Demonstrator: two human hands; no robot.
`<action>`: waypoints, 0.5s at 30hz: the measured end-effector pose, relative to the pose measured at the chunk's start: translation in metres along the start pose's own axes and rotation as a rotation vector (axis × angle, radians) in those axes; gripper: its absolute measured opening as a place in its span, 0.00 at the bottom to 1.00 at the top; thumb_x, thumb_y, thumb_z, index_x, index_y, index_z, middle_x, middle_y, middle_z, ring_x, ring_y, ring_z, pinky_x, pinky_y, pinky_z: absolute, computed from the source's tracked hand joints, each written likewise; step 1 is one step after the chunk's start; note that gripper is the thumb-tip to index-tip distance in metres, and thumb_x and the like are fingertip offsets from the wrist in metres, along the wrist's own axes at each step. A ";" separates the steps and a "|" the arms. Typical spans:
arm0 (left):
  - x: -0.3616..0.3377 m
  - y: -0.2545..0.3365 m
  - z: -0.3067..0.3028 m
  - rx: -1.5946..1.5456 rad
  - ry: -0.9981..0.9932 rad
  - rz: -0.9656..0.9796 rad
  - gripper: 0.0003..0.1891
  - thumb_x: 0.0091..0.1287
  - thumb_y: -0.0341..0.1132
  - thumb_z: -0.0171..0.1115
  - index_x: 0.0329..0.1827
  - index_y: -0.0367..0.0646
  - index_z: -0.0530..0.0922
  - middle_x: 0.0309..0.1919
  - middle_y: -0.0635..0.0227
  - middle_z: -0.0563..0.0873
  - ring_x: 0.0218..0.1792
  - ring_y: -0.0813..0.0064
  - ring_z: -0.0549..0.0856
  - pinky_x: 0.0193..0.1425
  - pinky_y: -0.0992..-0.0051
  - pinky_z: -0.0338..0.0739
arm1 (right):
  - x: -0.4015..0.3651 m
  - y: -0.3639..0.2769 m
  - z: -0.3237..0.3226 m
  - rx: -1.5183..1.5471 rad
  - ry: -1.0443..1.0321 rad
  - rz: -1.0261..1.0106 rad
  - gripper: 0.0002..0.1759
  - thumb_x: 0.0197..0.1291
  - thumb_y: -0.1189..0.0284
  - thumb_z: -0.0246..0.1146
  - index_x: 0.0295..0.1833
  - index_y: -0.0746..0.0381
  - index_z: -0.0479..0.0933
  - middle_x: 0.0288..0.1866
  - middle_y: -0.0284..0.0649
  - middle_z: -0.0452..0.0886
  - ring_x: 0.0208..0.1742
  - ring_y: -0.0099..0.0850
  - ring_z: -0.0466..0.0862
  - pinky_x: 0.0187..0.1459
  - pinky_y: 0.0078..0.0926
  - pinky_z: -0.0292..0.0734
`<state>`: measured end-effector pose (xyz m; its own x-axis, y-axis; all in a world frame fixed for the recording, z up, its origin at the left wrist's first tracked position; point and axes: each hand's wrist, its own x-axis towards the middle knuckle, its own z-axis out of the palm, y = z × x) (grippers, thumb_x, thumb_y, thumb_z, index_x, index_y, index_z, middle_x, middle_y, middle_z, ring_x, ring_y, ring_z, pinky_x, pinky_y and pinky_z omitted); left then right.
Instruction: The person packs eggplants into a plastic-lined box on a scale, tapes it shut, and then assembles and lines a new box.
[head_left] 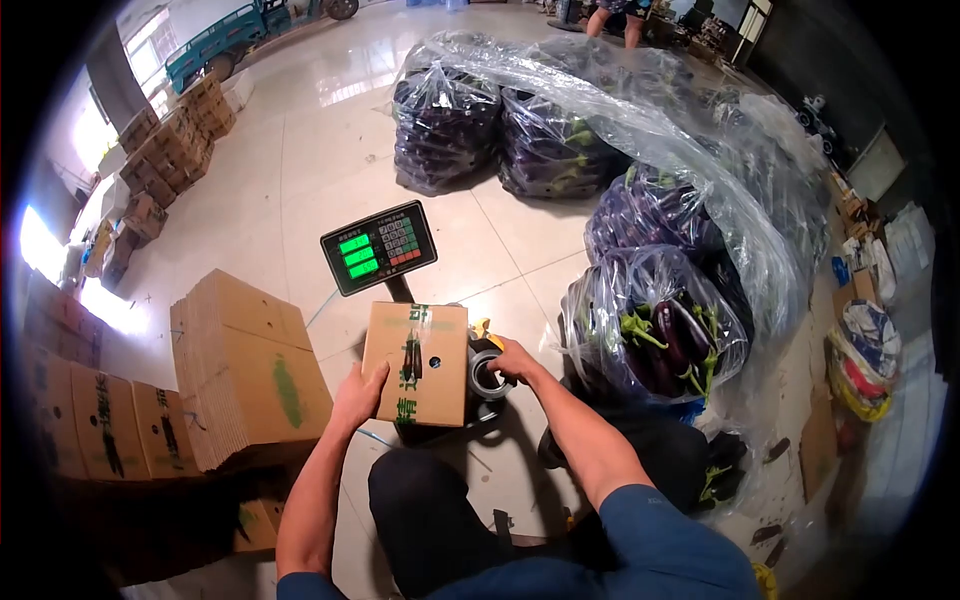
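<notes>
A closed cardboard box [420, 362] with green print rests on a floor scale below its display [379, 246], which shows green digits. My left hand [357, 397] lies flat against the box's near left corner. My right hand [515, 360] grips a tape dispenser [487, 372] with a roll of tape at the box's right side. I sit low, with my knees in dark trousers under the box.
A stack of flattened cartons [245, 368] stands at my left, with made-up boxes [100, 425] beyond it. Clear plastic bags of purple eggplants [660, 335] crowd the right and back [445, 125]. More cartons [170, 150] line the far left wall. Another person's legs [615, 20] show at the top.
</notes>
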<state>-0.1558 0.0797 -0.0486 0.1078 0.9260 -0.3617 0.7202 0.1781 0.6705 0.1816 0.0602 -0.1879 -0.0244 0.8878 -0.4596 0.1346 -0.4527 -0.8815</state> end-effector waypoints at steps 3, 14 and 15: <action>-0.009 0.007 0.003 -0.123 -0.020 0.003 0.35 0.72 0.62 0.54 0.62 0.34 0.77 0.52 0.41 0.86 0.57 0.45 0.84 0.62 0.58 0.76 | 0.019 0.003 -0.005 -0.092 -0.039 -0.084 0.33 0.45 0.79 0.71 0.62 0.62 0.77 0.34 0.34 0.81 0.29 0.23 0.79 0.29 0.24 0.76; -0.015 -0.008 0.023 -0.086 0.034 -0.082 0.36 0.73 0.63 0.53 0.64 0.36 0.78 0.53 0.45 0.87 0.58 0.52 0.85 0.63 0.62 0.76 | 0.013 -0.012 -0.021 -0.222 -0.197 -0.007 0.34 0.48 0.79 0.67 0.66 0.61 0.74 0.29 0.36 0.81 0.25 0.24 0.79 0.27 0.27 0.78; -0.009 -0.009 0.023 -0.108 0.036 -0.083 0.36 0.73 0.63 0.53 0.64 0.36 0.78 0.53 0.45 0.87 0.57 0.52 0.86 0.63 0.63 0.76 | 0.008 -0.003 -0.018 -0.237 -0.201 -0.087 0.36 0.47 0.77 0.68 0.68 0.61 0.73 0.33 0.39 0.83 0.29 0.27 0.81 0.33 0.30 0.80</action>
<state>-0.1474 0.0620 -0.0663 0.0252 0.9176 -0.3967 0.6473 0.2874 0.7060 0.1991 0.0702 -0.1872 -0.2377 0.8773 -0.4169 0.3500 -0.3230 -0.8793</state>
